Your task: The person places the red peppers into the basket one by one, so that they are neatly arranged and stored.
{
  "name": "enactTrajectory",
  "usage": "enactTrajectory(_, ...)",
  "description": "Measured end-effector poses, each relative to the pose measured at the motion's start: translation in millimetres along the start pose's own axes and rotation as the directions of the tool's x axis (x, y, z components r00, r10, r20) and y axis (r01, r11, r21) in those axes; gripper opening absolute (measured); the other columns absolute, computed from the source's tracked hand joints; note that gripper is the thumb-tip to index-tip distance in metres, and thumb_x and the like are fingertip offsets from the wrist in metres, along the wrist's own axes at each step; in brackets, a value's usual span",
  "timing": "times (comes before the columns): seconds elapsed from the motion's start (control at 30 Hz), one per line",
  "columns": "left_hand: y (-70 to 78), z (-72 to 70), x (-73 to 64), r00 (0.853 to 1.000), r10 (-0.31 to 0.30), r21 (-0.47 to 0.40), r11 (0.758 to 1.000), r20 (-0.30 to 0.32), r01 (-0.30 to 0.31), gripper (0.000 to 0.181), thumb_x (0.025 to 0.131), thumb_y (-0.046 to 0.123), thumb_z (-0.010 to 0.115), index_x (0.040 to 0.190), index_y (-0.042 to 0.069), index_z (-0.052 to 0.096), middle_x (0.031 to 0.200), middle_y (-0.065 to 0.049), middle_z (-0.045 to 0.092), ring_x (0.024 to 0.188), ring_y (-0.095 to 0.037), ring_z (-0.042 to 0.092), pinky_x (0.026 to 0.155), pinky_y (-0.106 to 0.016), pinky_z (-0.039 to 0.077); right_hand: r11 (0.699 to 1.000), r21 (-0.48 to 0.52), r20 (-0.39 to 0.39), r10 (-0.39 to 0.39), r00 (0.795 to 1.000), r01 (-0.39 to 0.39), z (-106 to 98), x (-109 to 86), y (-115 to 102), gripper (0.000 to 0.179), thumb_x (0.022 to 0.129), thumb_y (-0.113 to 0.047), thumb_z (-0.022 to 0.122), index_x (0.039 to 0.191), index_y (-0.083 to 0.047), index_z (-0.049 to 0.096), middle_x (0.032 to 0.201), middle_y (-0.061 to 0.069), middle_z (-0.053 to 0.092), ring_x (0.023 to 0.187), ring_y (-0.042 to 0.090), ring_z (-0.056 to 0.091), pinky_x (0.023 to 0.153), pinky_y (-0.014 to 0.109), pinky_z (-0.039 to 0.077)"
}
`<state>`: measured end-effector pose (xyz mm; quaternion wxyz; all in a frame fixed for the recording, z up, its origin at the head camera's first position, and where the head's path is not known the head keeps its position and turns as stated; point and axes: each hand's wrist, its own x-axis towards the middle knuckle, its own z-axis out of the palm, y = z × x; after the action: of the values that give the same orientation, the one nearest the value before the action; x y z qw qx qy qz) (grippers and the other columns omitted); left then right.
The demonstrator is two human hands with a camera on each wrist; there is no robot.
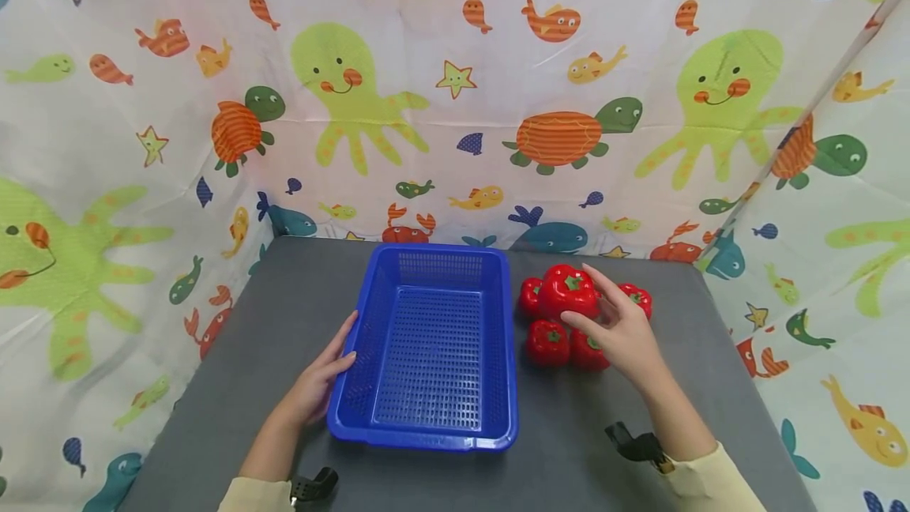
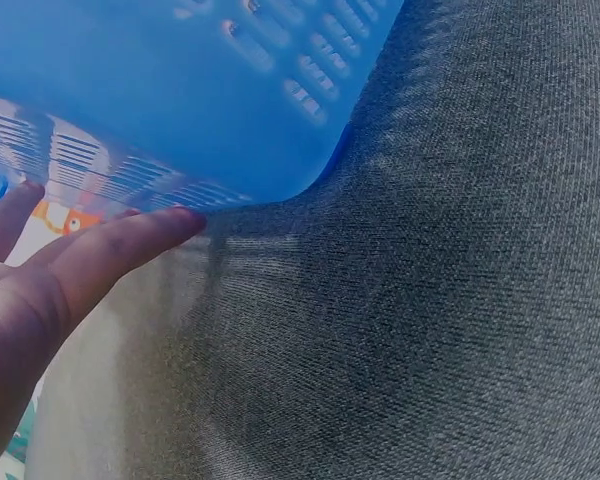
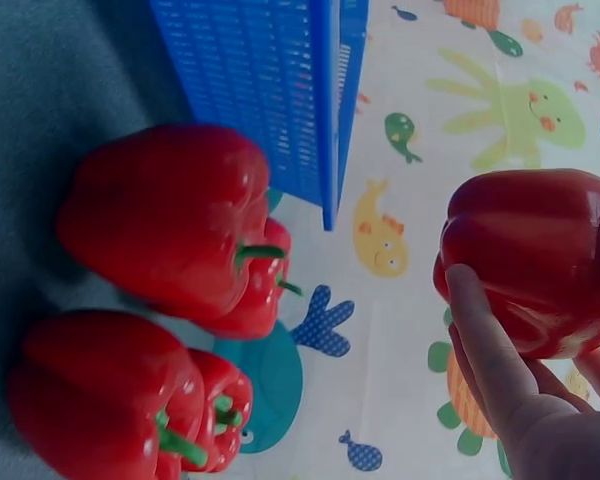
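A blue plastic basket (image 1: 510,385) with slotted walls stands on the grey table, with nothing inside. My left hand (image 1: 317,385) touches the basket's left wall, its fingers fairly straight; the left wrist view shows those fingers (image 2: 130,245) against the slotted side. Above the other peppers, my right hand (image 1: 626,330) holds a red bell pepper (image 1: 569,291) between thumb and fingers. In the right wrist view that pepper (image 3: 530,260) is off the table. Several more red bell peppers (image 1: 547,343) with green stems sit right of the basket, partly hidden by the right hand.
A white curtain (image 1: 441,22) printed with sea animals rises behind the grey table (image 1: 284,299) and along both sides. Dark straps (image 1: 633,445) with small devices sit on both wrists.
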<state>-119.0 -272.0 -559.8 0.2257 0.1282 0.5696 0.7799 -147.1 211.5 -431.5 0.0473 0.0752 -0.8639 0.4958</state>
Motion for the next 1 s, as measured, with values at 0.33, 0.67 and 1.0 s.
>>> enactTrajectory(0.33, 2.5, -0.6, -2.9, 0.999, -0.016, -0.001, 1.0, -0.038, 0.016, 0.062, 0.112, 0.019, 0.03, 0.161, 0.045, 0.003, 0.17, -0.01, -0.005, 0.147, -0.051, 0.025, 0.105, -0.067, 0.04, 1.0, -0.006, 0.027, -0.02, 0.999, 0.02, 20, 14.3, -9, 0.079, 0.088, -0.044, 0.077, 0.156, -0.034, 0.038, 0.157, 0.01, 0.043, 0.139, 0.041, 0.047, 0.097, 0.059, 0.052)
enactTrajectory(0.67, -5.3, 1.1, 2.8, 0.999, -0.035, -0.039, 0.999, -0.004, 0.035, 0.063, 0.111, 0.017, 0.031, 0.161, 0.044, 0.002, 0.17, -0.008, -0.006, 0.148, -0.05, 0.022, 0.109, -0.066, 0.037, 0.999, 0.034, 0.063, 0.015, 0.998, -0.017, 40, 22.0, -13, 0.085, 0.081, -0.049, 0.082, 0.152, -0.03, 0.04, 0.153, 0.008, 0.047, 0.133, 0.038, 0.054, 0.09, 0.054, 0.057)
enactTrajectory(1.0, -0.4, 0.7, 0.3, 0.999, -0.031, -0.029, 0.999, -0.04, 0.03, 0.062, 0.111, 0.019, 0.031, 0.16, 0.046, 0.004, 0.17, -0.007, -0.005, 0.148, -0.052, 0.021, 0.108, -0.066, 0.038, 0.997, 0.077, 0.085, -0.008, 0.996, 0.001, 65, 43.4, -24, 0.085, 0.079, -0.049, 0.083, 0.15, -0.028, 0.042, 0.153, 0.007, 0.047, 0.135, 0.039, 0.052, 0.091, 0.054, 0.056)
